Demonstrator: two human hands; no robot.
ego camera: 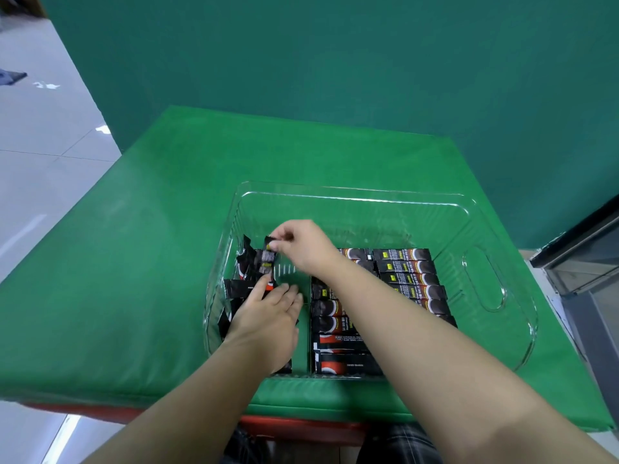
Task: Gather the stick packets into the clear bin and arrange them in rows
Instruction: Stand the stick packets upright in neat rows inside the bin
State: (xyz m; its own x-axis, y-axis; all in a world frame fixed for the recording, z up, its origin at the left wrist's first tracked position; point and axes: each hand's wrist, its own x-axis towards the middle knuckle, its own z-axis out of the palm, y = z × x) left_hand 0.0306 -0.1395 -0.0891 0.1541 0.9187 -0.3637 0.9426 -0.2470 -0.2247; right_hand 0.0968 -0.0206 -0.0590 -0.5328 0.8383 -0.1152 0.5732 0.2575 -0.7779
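Note:
A clear plastic bin sits on the green table cover. Inside it, black stick packets lie in two neat rows: a middle row and a right row. At the bin's left end, loose packets lie in a jumble. My right hand reaches across the bin and pinches the top end of one black packet, holding it upright above the jumble. My left hand lies flat with fingers spread, pressing down on the loose packets at the left; some packets are hidden beneath it.
The green padded cover spreads wide to the left and behind the bin. A green wall stands at the back. A dark cabinet edge is at the right. Tiled floor lies to the left.

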